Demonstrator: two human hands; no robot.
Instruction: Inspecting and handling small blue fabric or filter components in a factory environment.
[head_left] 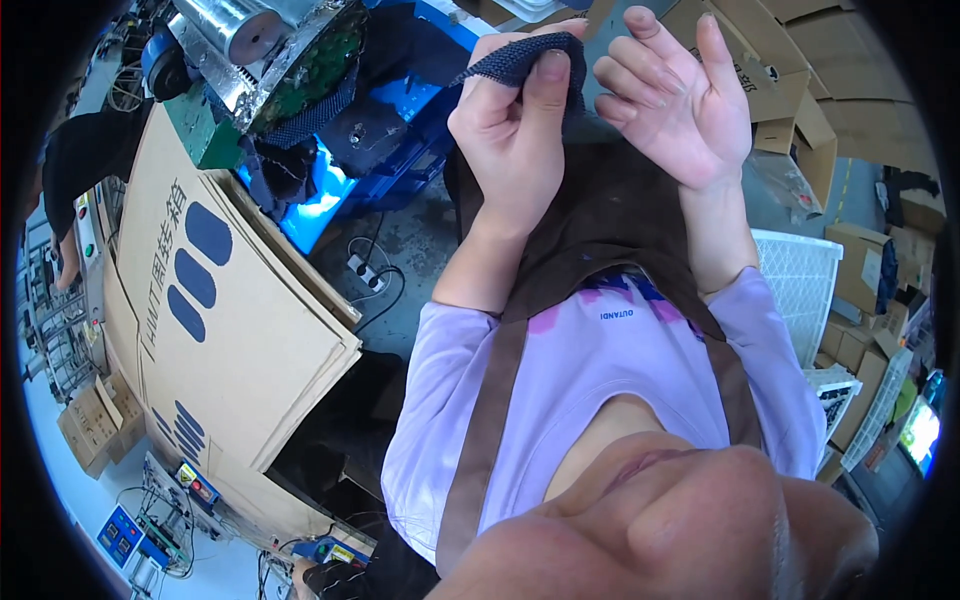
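My left hand [510,150] is closed, its thumb pressing a dark blue piece of textured mesh fabric [515,58] against the fingers. The fabric bends over the fingers, and one flap hangs beside the thumb. Just to the right, my right hand [685,105] is raised with the palm showing. Its thumb and index finger stand apart while the other fingers curl loosely, and nothing shows in it. A small gap separates it from the fabric.
Left of my hands, a metal roller [238,30] sits on a machine above a blue crate [400,165]. Big flattened cardboard sheets [240,350] stand at left. A power strip [365,268] lies on the floor. Cartons [860,120] and a white plastic grid crate [800,270] are at right.
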